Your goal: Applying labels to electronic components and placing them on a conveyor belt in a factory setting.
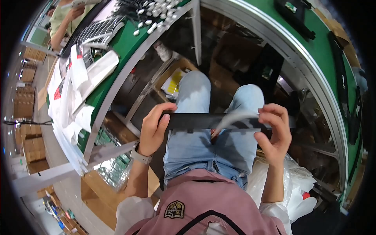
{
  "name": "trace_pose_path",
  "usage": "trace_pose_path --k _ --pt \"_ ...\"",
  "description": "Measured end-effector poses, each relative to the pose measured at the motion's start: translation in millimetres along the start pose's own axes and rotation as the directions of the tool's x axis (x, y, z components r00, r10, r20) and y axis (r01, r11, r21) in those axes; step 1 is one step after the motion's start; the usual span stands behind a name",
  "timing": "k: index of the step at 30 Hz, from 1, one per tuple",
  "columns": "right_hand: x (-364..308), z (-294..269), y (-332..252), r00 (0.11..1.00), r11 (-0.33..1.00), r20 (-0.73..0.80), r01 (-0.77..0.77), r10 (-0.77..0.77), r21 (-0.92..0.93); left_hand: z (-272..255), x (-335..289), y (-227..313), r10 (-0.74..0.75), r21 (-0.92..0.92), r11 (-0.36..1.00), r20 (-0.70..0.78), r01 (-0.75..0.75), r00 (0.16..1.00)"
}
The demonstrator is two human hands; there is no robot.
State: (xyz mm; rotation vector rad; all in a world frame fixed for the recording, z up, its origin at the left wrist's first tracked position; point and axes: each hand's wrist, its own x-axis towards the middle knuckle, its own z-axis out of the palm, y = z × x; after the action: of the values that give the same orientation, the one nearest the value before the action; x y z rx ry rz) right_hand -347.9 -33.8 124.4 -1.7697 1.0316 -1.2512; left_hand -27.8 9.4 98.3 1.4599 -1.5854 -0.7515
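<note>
A long black bar (203, 121) lies crosswise above my thighs. My left hand (154, 127) is closed round its left end, with the thumb on top. Over the bar's right part is my right hand (276, 131), fingers curled and thumb held apart from them. A thin whitish strip (235, 117), blurred by motion, arches over the bar and reaches my right fingertips, which seem to hold its end. Its lower left end, by a small reddish piece (214, 134), comes down near the bar's lower edge. The bar's far right end is partly behind my right hand.
A green bench (129, 43) at upper left carries white strips (84, 80) and small white-tipped parts (156, 11). More black parts (295, 17) lie on the right bench. Metal frame rails surround my legs. Cartons (33, 150) and another person's arm (62, 29) are at left.
</note>
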Motion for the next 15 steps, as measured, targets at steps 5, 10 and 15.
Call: trace_pose_path --k 5,10,15 --pt "9 47 -38 0.966 0.944 0.120 -0.250 0.228 0.214 -16 -13 -9 0.079 -0.297 0.953 0.031 -0.066 0.996" --pt "11 73 -32 0.885 0.842 0.237 -0.458 0.401 0.285 -16 -18 -20 0.167 -0.343 0.926 0.000 -0.157 0.986" --pt "9 85 -26 0.851 0.818 0.276 -0.513 0.447 0.259 -20 -22 -15 0.093 -0.197 0.977 0.027 -0.086 0.995"
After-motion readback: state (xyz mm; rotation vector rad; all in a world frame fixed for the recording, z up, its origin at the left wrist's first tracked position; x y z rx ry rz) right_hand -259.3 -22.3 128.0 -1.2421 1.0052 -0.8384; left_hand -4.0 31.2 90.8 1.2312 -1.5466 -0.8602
